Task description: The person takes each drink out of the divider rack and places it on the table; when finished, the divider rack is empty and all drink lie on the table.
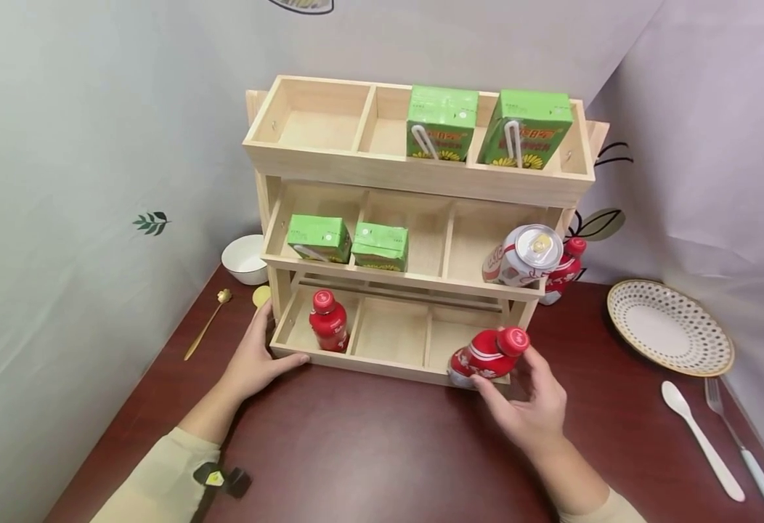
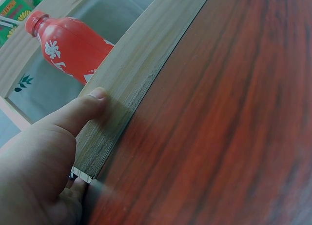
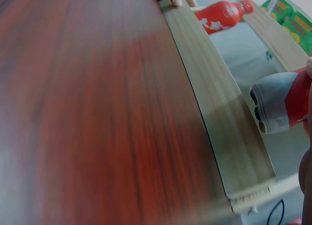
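My right hand [image 1: 531, 407] grips a red bottle [image 1: 486, 356] with a red cap, tilted, at the right end of the bottom tier of a three-tier wooden shelf [image 1: 382, 369]. In the right wrist view the held bottle's pale lower part [image 3: 275, 105] is above that tier's front board. My left hand [image 1: 251, 362] holds the shelf's lower left corner, thumb along the front board [image 2: 126, 83] and fingers round the side. Another red bottle [image 1: 328, 323] stands in the bottom tier's left compartment.
Green drink cartons [image 1: 442, 123] stand in the top tier, and smaller-looking ones [image 1: 319, 236] in the middle tier beside a can [image 1: 526, 254]. Behind the shelf is a red bottle [image 1: 561, 272]. A bowl [image 1: 245, 260], gold spoon [image 1: 207, 323], plate [image 1: 669, 327], white spoon [image 1: 702, 439] and fork [image 1: 744, 447] lie around.
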A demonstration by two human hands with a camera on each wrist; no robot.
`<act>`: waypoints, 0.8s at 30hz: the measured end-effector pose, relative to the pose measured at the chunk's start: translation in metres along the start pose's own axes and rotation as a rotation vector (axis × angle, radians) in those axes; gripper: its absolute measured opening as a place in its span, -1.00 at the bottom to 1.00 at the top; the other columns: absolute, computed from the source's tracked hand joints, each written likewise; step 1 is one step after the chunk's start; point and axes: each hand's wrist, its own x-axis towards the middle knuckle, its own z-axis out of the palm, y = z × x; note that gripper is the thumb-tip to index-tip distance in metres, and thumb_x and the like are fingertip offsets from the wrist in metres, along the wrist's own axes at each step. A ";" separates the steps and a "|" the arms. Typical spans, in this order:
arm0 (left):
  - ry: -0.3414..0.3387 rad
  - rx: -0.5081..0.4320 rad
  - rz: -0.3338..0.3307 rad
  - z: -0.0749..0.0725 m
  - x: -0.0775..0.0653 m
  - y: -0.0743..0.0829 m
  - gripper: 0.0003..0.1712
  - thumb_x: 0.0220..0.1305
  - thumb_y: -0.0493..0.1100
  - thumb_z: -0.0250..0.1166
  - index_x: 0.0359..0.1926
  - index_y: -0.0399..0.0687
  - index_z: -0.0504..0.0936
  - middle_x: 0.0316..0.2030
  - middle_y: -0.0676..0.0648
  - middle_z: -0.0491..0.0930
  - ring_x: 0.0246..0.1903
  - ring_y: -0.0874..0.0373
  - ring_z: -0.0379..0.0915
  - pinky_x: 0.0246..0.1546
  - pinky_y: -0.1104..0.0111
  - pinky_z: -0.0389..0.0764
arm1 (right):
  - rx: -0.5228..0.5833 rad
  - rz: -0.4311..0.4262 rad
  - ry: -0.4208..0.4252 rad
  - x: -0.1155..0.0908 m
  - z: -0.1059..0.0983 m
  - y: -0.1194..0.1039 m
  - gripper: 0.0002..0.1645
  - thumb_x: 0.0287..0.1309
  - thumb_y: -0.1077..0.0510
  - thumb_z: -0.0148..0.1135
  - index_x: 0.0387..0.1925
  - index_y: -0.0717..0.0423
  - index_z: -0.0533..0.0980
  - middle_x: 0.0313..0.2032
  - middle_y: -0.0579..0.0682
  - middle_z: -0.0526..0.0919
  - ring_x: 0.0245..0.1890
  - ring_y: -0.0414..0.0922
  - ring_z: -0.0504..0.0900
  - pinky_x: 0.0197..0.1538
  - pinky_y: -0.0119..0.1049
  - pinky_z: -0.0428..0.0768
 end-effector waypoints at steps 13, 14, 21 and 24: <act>-0.007 -0.049 0.021 -0.003 -0.002 0.027 0.32 -0.21 -0.14 0.65 0.50 -0.04 0.00 0.32 -0.19 0.20 0.24 -0.09 0.25 0.13 -0.03 0.31 | -0.006 0.078 0.193 -0.016 -0.052 0.009 -0.14 -0.34 0.31 0.64 0.00 0.69 0.40 -0.11 0.45 0.59 -0.13 -0.08 0.66 -0.02 -0.42 0.55; -0.009 -0.050 0.024 -0.004 -0.002 0.032 0.32 -0.21 -0.16 0.65 0.49 -0.10 0.00 0.32 -0.23 0.20 0.24 -0.12 0.25 0.13 -0.05 0.31 | 0.000 0.090 0.210 -0.018 -0.056 0.011 -0.14 -0.36 0.34 0.63 0.01 0.69 0.40 -0.12 0.44 0.60 -0.14 -0.08 0.66 -0.03 -0.42 0.55; -0.002 -0.023 0.018 -0.007 -0.002 0.043 0.30 -0.20 -0.18 0.65 0.48 -0.17 0.01 0.31 -0.28 0.20 0.23 -0.16 0.25 0.14 -0.09 0.31 | -0.059 0.197 0.275 -0.027 -0.079 0.024 -0.16 -0.44 0.54 0.52 0.05 0.63 0.41 -0.12 0.39 0.62 -0.16 -0.13 0.66 -0.08 -0.47 0.56; -0.003 -0.028 0.017 -0.007 -0.002 0.042 0.30 -0.20 -0.18 0.65 0.48 -0.16 0.01 0.31 -0.27 0.21 0.23 -0.15 0.25 0.14 -0.08 0.31 | -0.127 0.247 0.292 -0.033 -0.085 0.032 -0.15 -0.47 0.58 0.50 0.06 0.58 0.43 -0.11 0.34 0.64 -0.16 -0.18 0.66 -0.10 -0.51 0.55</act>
